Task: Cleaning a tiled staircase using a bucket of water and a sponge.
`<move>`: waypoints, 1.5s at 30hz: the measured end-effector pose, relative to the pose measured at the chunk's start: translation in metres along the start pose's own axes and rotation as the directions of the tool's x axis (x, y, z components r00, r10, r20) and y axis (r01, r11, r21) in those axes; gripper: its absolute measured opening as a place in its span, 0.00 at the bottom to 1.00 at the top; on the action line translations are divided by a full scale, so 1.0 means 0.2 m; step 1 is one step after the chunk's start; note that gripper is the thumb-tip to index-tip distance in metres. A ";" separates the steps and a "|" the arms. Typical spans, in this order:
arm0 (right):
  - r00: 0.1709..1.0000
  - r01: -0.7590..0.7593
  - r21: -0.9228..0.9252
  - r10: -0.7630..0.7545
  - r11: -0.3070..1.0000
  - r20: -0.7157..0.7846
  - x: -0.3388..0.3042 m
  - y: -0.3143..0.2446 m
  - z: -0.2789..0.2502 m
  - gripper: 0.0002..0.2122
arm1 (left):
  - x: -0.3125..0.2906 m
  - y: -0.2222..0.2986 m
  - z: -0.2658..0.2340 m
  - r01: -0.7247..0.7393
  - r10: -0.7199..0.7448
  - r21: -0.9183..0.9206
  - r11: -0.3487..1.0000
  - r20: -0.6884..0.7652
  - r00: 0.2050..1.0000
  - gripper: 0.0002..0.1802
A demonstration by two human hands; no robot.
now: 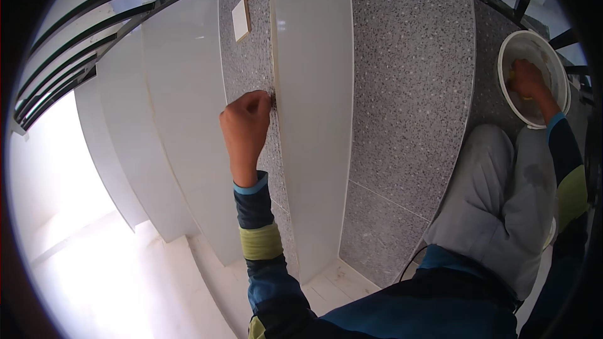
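Note:
My left hand [245, 127] is closed, its fingertips pinched together at the edge of a narrow speckled grey stair tread [246, 66]. Whatever it may hold is hidden, though a small dark patch shows by the fingertips. Over on the right, my right hand [529, 81] reaches down inside a white bucket [502, 66]. Its fingers close round something yellow that looks like a sponge [510, 79]; most of it is covered by the hand. A flat white rectangular tile piece [240, 20] lies on the tread beyond my left hand.
A glossy pale riser [312, 119] separates that tread from a wider speckled tread [411, 88] nearer my legs. Black metal railings [119, 31] curve along the far left and top. My grey-trousered knees [493, 169] are bent beside the bucket. More pale steps descend leftward.

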State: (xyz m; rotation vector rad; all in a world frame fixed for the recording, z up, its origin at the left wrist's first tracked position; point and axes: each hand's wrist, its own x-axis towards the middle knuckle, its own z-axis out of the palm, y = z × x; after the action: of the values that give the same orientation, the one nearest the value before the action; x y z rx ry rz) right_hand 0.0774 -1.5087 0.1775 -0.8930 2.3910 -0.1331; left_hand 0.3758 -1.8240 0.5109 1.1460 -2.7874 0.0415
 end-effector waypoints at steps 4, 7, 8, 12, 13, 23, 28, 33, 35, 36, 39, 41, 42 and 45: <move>0.999 0.029 0.002 -0.029 1.000 -0.031 0.03 0.05 0.04 0.18 | -0.03 0.07 0.01 -0.167 0.180 0.224 0.960 -0.041 0.983 0.06; 1.000 0.021 0.018 -0.021 1.000 -0.001 0.03 0.02 0.02 0.19 | -0.03 0.09 0.03 -0.174 0.194 0.389 0.905 -0.013 0.981 0.06; 1.000 0.019 0.018 -0.019 1.000 -0.001 0.03 0.02 0.02 0.19 | -0.03 0.10 0.03 -0.169 0.191 0.467 0.868 0.001 0.982 0.07; 1.000 0.011 0.008 -0.010 1.000 -0.013 0.03 0.03 0.02 0.19 | -0.01 0.14 0.10 -0.111 0.118 0.652 0.750 0.032 0.992 0.09; 1.000 0.016 0.002 -0.016 1.000 -0.015 0.02 0.02 0.02 0.19 | -0.01 0.15 0.10 -0.106 0.117 0.674 0.731 0.029 0.993 0.10; 0.999 0.028 0.014 -0.027 1.000 -0.041 0.05 0.05 0.06 0.20 | 0.02 0.25 0.15 -0.107 0.080 0.819 0.564 0.075 0.994 0.10; 0.999 0.023 0.022 -0.022 1.000 -0.038 0.03 0.04 0.05 0.20 | 0.03 0.18 0.09 -0.141 0.146 0.728 0.671 0.056 0.988 0.11; 0.999 0.014 0.012 -0.014 1.000 -0.031 0.04 0.04 0.05 0.20 | 0.02 0.19 0.10 -0.159 0.175 0.697 0.699 0.049 0.983 0.11; 0.999 0.006 0.008 -0.005 1.000 -0.035 0.04 0.04 0.05 0.20 | 0.03 0.20 0.10 -0.074 0.062 0.683 0.726 0.042 0.997 0.11; 1.000 0.009 0.003 -0.009 1.000 -0.025 0.05 0.04 0.05 0.20 | 0.03 0.20 0.10 -0.073 0.061 0.684 0.726 0.042 0.997 0.11; 1.000 0.011 -0.001 -0.011 1.000 -0.007 0.05 0.04 0.05 0.20 | 0.02 0.23 0.11 -0.068 0.065 0.702 0.709 0.031 0.997 0.11; 1.000 0.014 0.002 -0.014 1.000 0.001 0.05 0.05 0.05 0.20 | 0.02 0.24 0.12 -0.109 0.146 0.763 0.638 0.020 0.989 0.12; 1.000 0.013 0.002 -0.013 1.000 -0.003 0.05 0.05 0.04 0.20 | 0.02 0.24 0.12 -0.110 0.147 0.762 0.638 0.020 0.989 0.12; 1.000 0.011 0.007 -0.011 1.000 -0.012 0.05 0.05 0.04 0.20 | 0.02 0.25 0.13 -0.100 0.116 0.785 0.612 0.037 0.993 0.11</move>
State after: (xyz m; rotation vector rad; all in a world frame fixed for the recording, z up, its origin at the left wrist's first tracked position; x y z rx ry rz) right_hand 0.0705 -1.5068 0.1627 -0.9049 2.3955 -0.1517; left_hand 0.3350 -1.7931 0.4876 1.0515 -2.8395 1.4194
